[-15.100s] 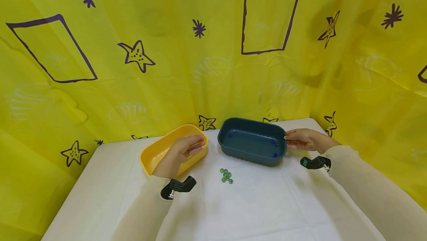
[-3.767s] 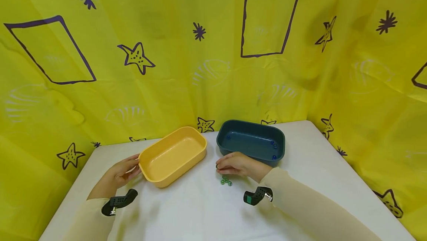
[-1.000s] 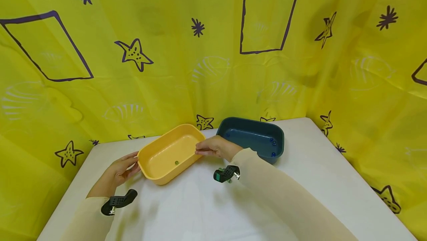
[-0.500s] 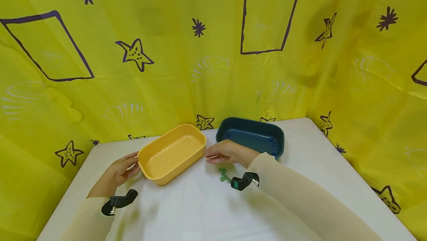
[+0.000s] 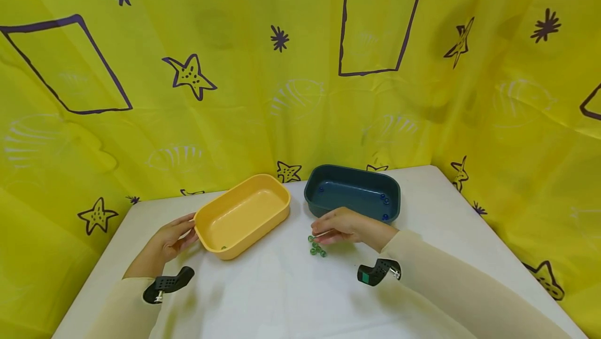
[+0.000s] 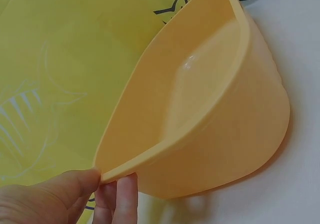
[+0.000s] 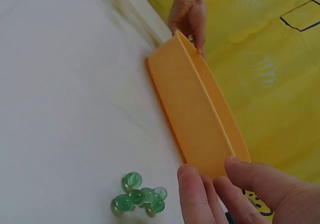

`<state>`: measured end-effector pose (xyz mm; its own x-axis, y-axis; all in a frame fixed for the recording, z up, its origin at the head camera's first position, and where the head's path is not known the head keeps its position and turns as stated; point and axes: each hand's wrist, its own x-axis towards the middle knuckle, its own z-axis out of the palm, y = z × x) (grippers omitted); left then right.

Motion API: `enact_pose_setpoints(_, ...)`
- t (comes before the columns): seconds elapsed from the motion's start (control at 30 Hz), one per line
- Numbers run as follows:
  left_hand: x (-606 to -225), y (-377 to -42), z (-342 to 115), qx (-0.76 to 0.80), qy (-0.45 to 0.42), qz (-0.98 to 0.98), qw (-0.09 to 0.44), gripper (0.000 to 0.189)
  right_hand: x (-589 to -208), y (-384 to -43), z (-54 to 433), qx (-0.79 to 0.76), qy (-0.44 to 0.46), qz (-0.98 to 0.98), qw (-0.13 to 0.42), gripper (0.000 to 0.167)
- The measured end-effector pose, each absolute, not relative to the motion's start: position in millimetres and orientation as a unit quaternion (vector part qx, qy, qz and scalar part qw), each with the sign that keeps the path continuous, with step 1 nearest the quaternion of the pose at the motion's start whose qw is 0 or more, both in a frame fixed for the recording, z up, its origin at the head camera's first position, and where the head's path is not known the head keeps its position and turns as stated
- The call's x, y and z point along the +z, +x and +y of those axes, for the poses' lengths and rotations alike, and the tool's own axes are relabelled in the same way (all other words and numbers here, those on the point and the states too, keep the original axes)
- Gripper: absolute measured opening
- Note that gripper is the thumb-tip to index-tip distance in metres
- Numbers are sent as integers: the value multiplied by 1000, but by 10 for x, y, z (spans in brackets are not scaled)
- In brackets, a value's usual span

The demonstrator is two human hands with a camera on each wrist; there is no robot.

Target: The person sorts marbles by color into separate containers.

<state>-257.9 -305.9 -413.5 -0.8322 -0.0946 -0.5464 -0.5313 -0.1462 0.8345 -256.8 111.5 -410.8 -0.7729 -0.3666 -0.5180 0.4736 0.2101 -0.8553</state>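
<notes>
My left hand (image 5: 170, 240) pinches the left end rim of a yellow plastic tub (image 5: 244, 242), thumb at the top edge and fingertips under it in the left wrist view. A green glass marble (image 5: 224, 248) shows inside the tub by its near wall, mostly hidden. Over the tablecloth, my right hand (image 5: 341, 226) hovers beside a cluster of several green marbles (image 7: 137, 197). Its thumb and fingers are apart, and the right wrist view shows nothing between them. Behind that hand stands a dark teal tub (image 5: 352, 190) with several blue marbles (image 5: 384, 199) in it.
A white cloth (image 5: 263, 297) covers the table. Yellow printed curtain (image 5: 225, 120) closes off the back and both sides. The teal tub stands close to the back edge, just right of the yellow one.
My right hand has gone from the yellow tub's right side over to the green marbles. The marble in that tub has shifted to its near left. My left hand stays on the rim.
</notes>
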Motion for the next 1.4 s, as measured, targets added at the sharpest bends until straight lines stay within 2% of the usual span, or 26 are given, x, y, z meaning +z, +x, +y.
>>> enact_pose_setpoints(0.7,-4167,-2600,-3080,726,-244,625,152,62,-4455,-2414,1298,-636,39,708,305,29)
enact_pose_setpoints(0.8,-4171,-2595,-3086,732,-242,619,151,52,-4480,-2405,1304,-629,39,715,302,26)
enact_pose_setpoints(0.97,-4183,-2585,-3098,742,-234,611,149,18,-4513,-2388,1298,-620,38,726,295,25)
enact_pose_setpoints(1.17,-4179,-2584,-3096,740,-239,611,149,16,-4539,-2352,1267,-605,27,754,255,26)
enact_pose_setpoints(1.4,-4175,-2595,-3092,732,-244,617,152,53,-4564,-2335,1215,-564,15,797,214,23)
